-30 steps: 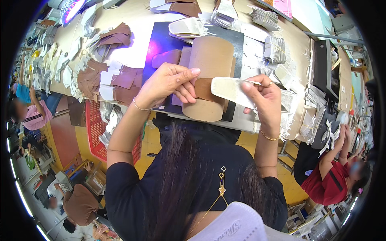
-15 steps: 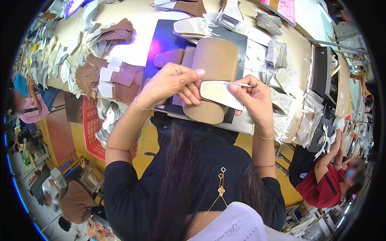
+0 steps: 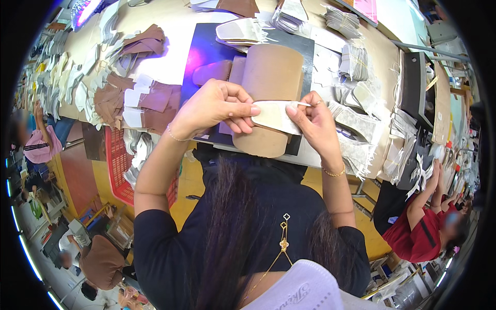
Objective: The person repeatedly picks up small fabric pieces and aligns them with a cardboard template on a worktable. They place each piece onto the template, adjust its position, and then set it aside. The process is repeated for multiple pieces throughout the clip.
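Between my two hands a cut shoe-upper piece, white with a cream patch, is stretched over a brown curved block. My left hand pinches its left end between thumb and fingers. At the other end, my right hand grips it, thumb on top. The block rests on a dark board. Beside it on the left lies a small brown piece. Behind the block sits a stack of white pieces.
Brown and white cut pieces lie in piles to the left. Tied white bundles and loose pieces lie to the right. A red basket stands below the left table edge. A co-worker in red sits at the right.
My left thumb has come down onto the left end of the piece, where the fingers were beside it before. The view has shifted slightly.
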